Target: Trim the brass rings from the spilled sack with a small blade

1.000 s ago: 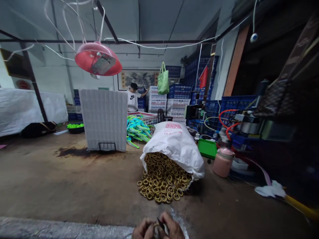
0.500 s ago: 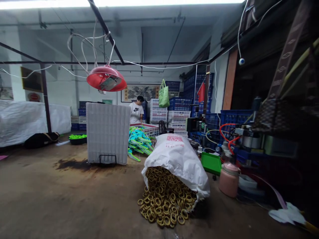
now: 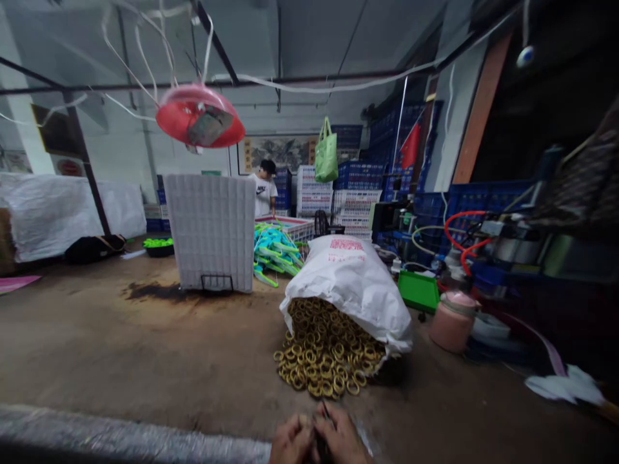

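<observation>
At the bottom edge, my left hand [image 3: 291, 439] and my right hand [image 3: 341, 435] are close together with fingers curled in. Between them shows a small dark object [image 3: 325, 412] with a thin pointed end; its kind cannot be made out. My right hand is closed on it, and what my left fingers hold is hidden. Just beyond the hands lies a heap of brass-coloured rings [image 3: 329, 370]. The rings spill onto the table [image 3: 193, 361] from the open mouth of a white woven sack [image 3: 345, 274], which lies on its side.
A white ribbed panel [image 3: 213, 232] stands in a wire holder at left. Behind are turquoise-and-green hangers [image 3: 275, 251] and a person [image 3: 264, 193]. To the right are a green tray [image 3: 418, 291], a pink jug [image 3: 453, 322] and a white glove-like cloth [image 3: 565, 385]. A red lamp [image 3: 200, 116] hangs overhead.
The view has tilted downward, bringing the table's near edge into sight. Both my hands have come into view at the bottom, closed around the dark object. The sack and rings stay put.
</observation>
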`<state>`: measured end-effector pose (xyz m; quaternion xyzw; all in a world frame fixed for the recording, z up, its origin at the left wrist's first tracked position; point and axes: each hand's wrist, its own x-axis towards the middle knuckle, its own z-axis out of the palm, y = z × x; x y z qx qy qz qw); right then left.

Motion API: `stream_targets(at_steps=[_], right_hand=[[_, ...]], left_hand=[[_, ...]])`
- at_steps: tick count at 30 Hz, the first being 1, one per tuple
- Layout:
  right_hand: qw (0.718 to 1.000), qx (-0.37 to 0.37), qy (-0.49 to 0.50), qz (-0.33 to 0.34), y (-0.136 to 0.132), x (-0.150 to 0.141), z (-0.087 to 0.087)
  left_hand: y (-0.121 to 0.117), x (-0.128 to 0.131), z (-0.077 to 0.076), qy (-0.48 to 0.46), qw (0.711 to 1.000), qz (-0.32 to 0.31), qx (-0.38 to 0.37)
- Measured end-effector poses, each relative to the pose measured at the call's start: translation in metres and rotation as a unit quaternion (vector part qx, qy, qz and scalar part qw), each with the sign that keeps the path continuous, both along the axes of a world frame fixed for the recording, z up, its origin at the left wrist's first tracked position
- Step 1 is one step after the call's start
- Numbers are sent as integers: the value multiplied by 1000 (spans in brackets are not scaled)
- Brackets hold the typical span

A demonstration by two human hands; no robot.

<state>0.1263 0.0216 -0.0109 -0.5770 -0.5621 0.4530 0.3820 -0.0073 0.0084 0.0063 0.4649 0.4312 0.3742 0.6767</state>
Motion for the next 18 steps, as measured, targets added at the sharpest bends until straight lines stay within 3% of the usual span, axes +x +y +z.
stream_targets(at_steps=[4, 7, 11, 18], right_hand=[[997, 22, 62, 38, -6, -6, 29], [996, 24, 61, 52, -2, -6, 42], [995, 72, -52, 44, -1, -1, 39], [947, 157, -246, 134, -8, 0, 23]], left_hand=[[-3, -1, 13, -44, 999, 9, 1], [-6, -4, 22, -62, 998, 21, -2], [-9, -5, 25, -66, 997, 49, 3], [-3, -1, 16, -71, 994, 78, 29]])
